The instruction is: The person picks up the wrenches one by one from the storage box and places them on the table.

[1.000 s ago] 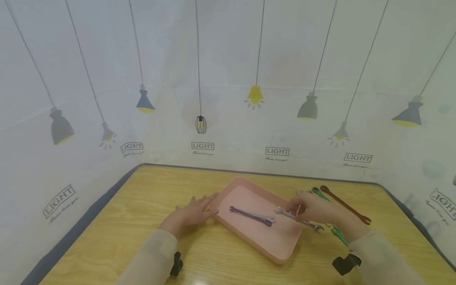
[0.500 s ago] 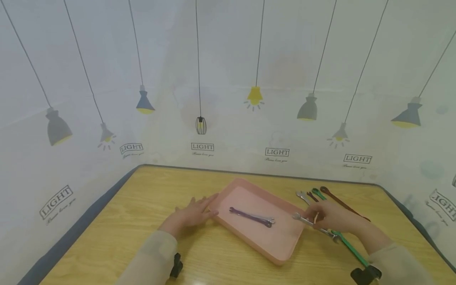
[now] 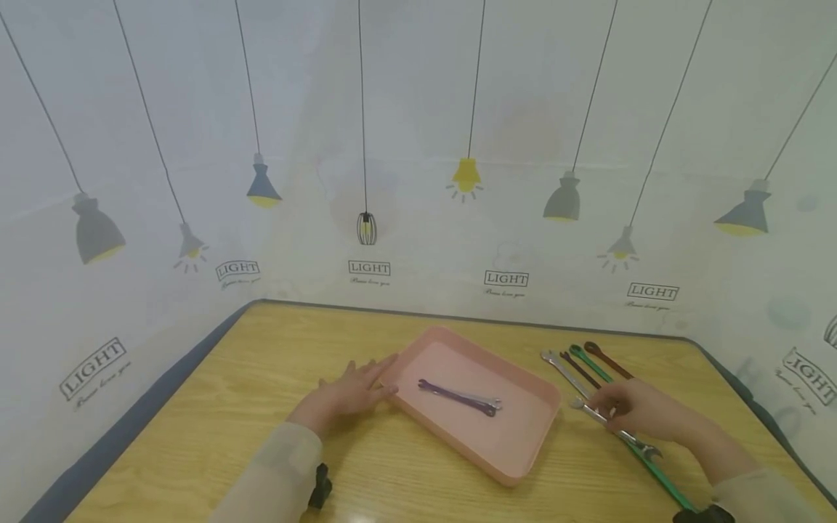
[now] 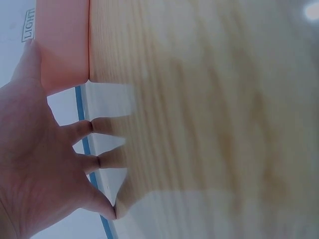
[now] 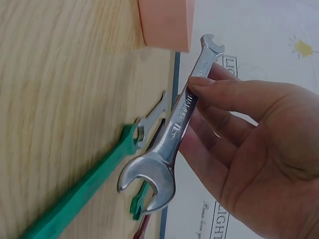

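My right hand [image 3: 644,412] pinches a silver double open-ended wrench [image 5: 183,114] between thumb and fingers, above the table to the right of the pink tray [image 3: 546,396]. In the right wrist view its larger jaw end points toward the camera. My left hand [image 3: 349,392] lies with fingers spread at the tray's left corner; in the left wrist view the thumb touches the tray wall [image 4: 62,45]. Inside the tray, a purple wrench [image 3: 451,394] and a silver wrench [image 3: 495,402] lie close together.
Right of the tray, a silver wrench [image 3: 564,369], a dark wrench [image 3: 580,369], a green wrench [image 3: 591,359] and a red-brown wrench [image 3: 609,358] lie side by side. Another green wrench [image 3: 667,481] lies nearer. A printed cloth wall [image 3: 418,181] borders the wooden table [image 3: 314,334].
My right hand has carried the silver wrench rightward and nearer, from over the tray's right edge to above the wrenches beside it. The left hand stays at the tray corner.
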Tool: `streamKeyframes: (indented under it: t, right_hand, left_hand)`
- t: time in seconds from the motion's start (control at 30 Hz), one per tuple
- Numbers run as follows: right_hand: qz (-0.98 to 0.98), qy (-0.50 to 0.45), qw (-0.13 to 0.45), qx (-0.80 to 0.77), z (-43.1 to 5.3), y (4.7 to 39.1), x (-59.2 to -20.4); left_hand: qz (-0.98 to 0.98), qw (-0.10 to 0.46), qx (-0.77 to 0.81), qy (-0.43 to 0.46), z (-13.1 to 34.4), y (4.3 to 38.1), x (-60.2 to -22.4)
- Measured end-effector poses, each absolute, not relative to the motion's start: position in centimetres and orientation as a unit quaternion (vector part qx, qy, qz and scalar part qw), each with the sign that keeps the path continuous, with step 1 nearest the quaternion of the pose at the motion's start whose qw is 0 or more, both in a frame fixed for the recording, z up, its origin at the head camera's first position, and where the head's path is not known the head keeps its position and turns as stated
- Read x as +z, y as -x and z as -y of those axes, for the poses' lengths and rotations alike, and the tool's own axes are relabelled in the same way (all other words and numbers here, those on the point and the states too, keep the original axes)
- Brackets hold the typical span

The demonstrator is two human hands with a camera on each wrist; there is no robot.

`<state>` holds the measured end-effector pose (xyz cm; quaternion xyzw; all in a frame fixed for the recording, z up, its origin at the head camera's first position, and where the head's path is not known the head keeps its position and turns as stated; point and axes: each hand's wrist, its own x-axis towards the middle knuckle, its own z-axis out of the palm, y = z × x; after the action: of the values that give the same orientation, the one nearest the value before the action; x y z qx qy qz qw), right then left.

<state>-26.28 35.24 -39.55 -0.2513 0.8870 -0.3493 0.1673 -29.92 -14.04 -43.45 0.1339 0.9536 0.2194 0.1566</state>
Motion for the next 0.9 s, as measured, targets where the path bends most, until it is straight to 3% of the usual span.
streamKeyframes:
  t: [0.53,0.9]
  right_hand:
    - [-0.884,0.192,0.184,-0.384,-40.5,24.5,-41.3]
    - [-0.903,0.086,0.193,-0.373,-42.6,23.9,-42.0]
  left_hand:
    - [-0.953,0.159,0.220,-0.133,14.0,29.9,-43.5]
    - [-0.952,0.160,0.225,-0.130,14.0,29.8,-43.3]
